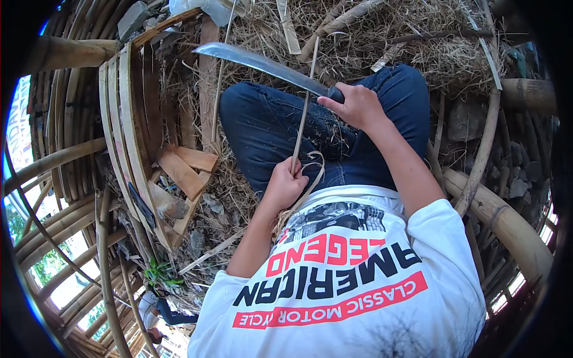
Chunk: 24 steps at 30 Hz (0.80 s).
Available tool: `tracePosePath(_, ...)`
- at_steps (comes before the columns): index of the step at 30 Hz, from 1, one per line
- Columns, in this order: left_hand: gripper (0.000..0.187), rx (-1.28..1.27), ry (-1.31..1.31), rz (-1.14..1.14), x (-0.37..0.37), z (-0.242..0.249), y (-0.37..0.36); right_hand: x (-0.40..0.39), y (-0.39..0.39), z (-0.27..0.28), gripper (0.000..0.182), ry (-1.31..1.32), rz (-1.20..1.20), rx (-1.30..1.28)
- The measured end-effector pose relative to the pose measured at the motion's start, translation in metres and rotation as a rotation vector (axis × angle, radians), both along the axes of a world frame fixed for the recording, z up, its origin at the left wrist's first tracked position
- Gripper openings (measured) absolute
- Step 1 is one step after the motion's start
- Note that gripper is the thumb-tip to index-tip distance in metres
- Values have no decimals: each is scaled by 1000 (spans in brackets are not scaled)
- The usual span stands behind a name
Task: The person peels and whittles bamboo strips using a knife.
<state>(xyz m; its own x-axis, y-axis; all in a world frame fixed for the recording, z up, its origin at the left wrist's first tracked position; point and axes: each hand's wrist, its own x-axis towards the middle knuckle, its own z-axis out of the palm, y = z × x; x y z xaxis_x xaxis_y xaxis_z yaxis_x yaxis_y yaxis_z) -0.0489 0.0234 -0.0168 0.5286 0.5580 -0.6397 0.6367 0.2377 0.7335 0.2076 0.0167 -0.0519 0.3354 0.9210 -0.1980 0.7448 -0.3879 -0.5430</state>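
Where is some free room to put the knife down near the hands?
Free: the straw beyond the knee, and the lap left of the stick. Crowded: wood pieces beside the bamboo frame, and bamboo poles at right.

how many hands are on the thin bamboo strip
1. The left hand grips the thin bamboo strip near its lower end, above the lap. The right hand holds the machete instead, its blade laid against the strip higher up.

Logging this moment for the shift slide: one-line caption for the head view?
Left hand grips thin pale bamboo strip upright while right hand holds long steel machete against it.
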Motion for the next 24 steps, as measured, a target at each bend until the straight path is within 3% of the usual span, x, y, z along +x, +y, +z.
tracePosePath(4, 20, -8, -22, 26, -3, -4, -1, 2, 5, 3, 72, -25, 53, -89)
tracePosePath(13, 28, -88, 40, 19, -11, 6, -8, 23, 24, -8, 64, 101, -92, -1)
tracePosePath(19, 22, -23, -28, 25, -13, 4, -9, 21, 29, -10, 67, 61, -91, -36)
tracePosePath(24, 24, -50, 78, 21, -7, 13, -10, 26, 32, -8, 67, 133, -157, -41)
